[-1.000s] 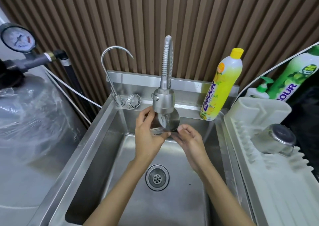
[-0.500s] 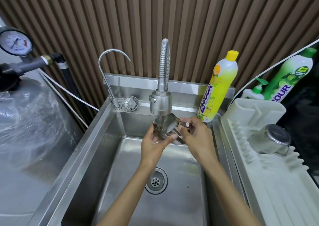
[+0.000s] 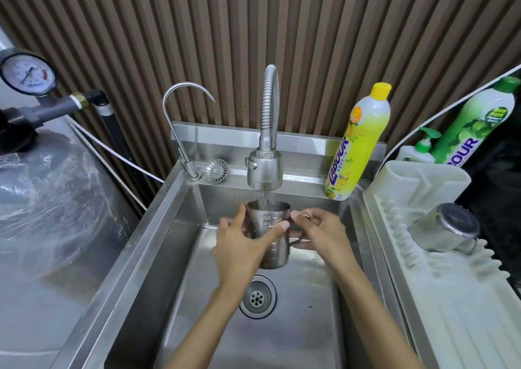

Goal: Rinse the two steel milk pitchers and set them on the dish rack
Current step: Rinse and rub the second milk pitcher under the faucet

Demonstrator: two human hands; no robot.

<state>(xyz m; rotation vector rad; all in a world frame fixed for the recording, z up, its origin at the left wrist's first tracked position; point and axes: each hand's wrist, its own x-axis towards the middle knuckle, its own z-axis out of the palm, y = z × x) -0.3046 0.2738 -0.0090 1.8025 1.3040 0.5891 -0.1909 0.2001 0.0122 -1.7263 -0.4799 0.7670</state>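
Water from the silver flexible-neck faucet (image 3: pixel 265 168) is pouring into an upright steel milk pitcher (image 3: pixel 269 236) over the stainless sink (image 3: pixel 158 244). The left hand (image 3: pixel 239 241) is wrapping its body, the right hand (image 3: pixel 321 233) pinching its handle. A second steel pitcher (image 3: pixel 445 232) is lying on the white plastic dish rack (image 3: pixel 451 312).

Glossy steel pitcher (image 3: pixel 269 236) in brushed steel sink (image 3: pixel 158 227); at three o'clock, matt white plastic rack (image 3: pixel 451 298).
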